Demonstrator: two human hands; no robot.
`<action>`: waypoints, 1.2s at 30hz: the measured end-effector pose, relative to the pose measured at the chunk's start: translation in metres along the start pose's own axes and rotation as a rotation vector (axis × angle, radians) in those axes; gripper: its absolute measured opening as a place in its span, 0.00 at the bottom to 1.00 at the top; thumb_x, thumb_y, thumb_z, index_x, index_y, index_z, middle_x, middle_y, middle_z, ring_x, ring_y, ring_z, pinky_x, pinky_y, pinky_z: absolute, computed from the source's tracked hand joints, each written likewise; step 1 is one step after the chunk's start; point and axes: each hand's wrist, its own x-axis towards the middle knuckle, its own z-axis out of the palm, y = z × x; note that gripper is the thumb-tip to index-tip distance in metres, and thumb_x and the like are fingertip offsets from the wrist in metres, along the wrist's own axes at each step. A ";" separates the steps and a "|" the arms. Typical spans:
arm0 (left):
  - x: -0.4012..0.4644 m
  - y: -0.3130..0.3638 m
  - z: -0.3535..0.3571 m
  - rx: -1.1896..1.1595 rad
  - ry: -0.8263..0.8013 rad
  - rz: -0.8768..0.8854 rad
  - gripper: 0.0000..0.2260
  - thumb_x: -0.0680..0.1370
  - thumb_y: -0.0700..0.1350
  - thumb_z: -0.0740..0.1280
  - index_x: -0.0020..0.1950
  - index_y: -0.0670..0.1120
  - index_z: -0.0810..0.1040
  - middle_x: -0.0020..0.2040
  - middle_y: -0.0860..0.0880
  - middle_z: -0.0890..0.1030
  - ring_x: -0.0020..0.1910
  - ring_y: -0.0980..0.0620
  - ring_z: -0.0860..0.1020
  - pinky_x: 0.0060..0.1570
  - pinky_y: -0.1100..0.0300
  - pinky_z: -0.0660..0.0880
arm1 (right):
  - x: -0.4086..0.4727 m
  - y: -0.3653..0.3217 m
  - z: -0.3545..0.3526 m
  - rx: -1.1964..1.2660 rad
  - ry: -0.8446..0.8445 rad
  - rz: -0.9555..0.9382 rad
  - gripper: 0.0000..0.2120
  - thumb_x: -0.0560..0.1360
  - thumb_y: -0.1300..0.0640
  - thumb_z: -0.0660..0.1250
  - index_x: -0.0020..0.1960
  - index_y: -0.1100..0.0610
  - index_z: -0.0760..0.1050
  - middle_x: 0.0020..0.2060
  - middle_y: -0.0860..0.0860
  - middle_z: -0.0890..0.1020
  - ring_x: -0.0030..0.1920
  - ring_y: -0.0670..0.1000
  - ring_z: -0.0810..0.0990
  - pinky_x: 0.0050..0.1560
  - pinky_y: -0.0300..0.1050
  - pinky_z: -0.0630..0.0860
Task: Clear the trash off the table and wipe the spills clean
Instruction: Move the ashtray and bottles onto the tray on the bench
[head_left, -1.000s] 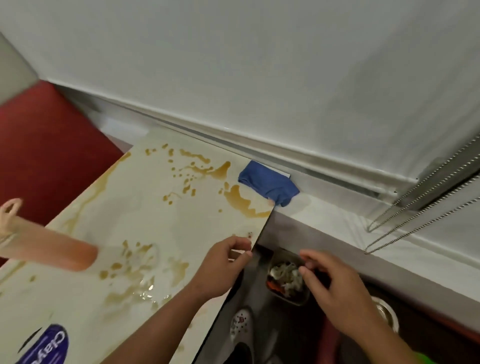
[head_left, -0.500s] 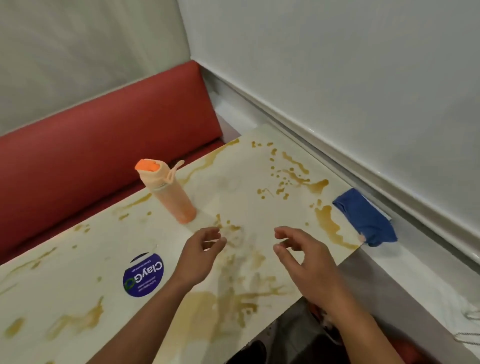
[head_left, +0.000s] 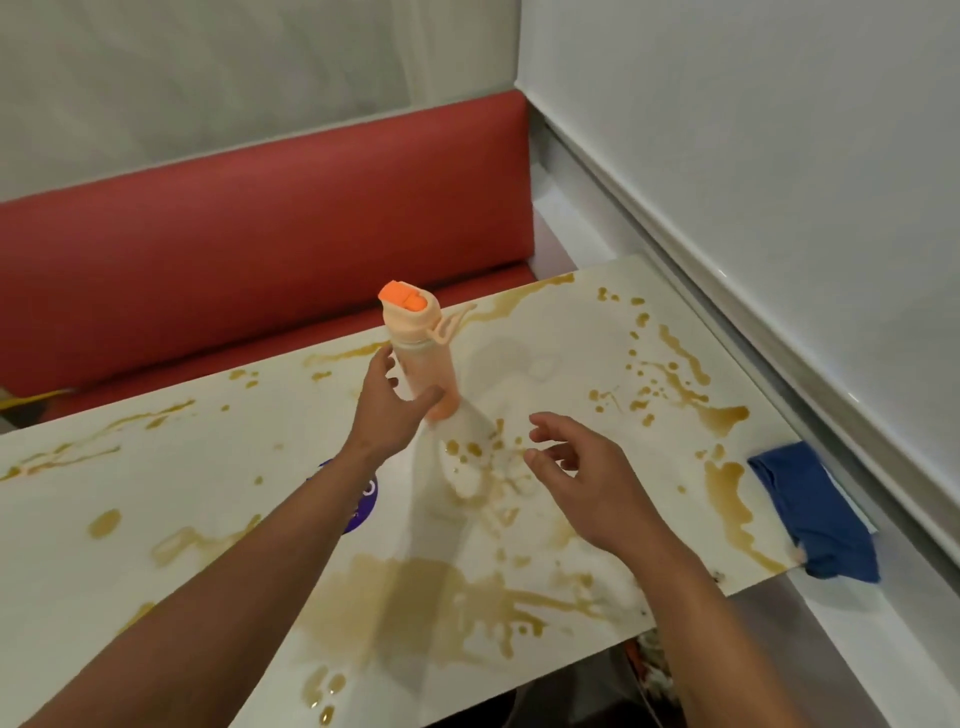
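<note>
Head view: left hand (head_left: 387, 410) around upright bottle (head_left: 423, 358), contents unclear.

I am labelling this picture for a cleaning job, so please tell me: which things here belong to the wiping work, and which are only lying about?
Belong to the job:
- brown spills on the table
- blue cloth at the table's right end
- orange bottle, which the left hand is reaching around

Only there:
- red bench
- round blue sticker
- wall

Table (head_left: 156, 499): smooth, glossy pale top, marble-look, with wet brown spills (head_left: 415, 608) shining on it.
Bottle (head_left: 423, 358): matt frosted peach plastic, brighter orange plastic cap.
Cloth (head_left: 813, 512): soft blue fabric, creased, matt.
Bench back (head_left: 260, 234): red upholstery, smooth, faint sheen.
</note>
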 end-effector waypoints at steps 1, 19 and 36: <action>0.006 -0.001 0.002 -0.018 -0.008 0.020 0.39 0.73 0.54 0.78 0.78 0.52 0.61 0.74 0.51 0.70 0.68 0.49 0.73 0.60 0.51 0.75 | 0.003 -0.001 0.000 -0.014 -0.011 -0.003 0.18 0.79 0.50 0.69 0.69 0.44 0.75 0.55 0.39 0.81 0.53 0.40 0.81 0.55 0.37 0.77; 0.000 0.079 0.037 -0.090 -0.195 0.278 0.24 0.74 0.52 0.77 0.67 0.51 0.73 0.56 0.58 0.82 0.53 0.61 0.80 0.49 0.60 0.79 | -0.042 0.010 -0.045 -0.109 0.031 0.011 0.19 0.80 0.46 0.67 0.71 0.42 0.73 0.59 0.35 0.79 0.58 0.37 0.78 0.62 0.41 0.76; -0.222 0.139 0.180 -0.196 -1.047 0.551 0.24 0.77 0.36 0.73 0.71 0.43 0.72 0.62 0.47 0.80 0.62 0.46 0.79 0.61 0.52 0.77 | -0.205 0.028 -0.118 0.132 0.552 0.079 0.34 0.74 0.46 0.75 0.74 0.33 0.63 0.66 0.35 0.76 0.66 0.42 0.75 0.68 0.51 0.74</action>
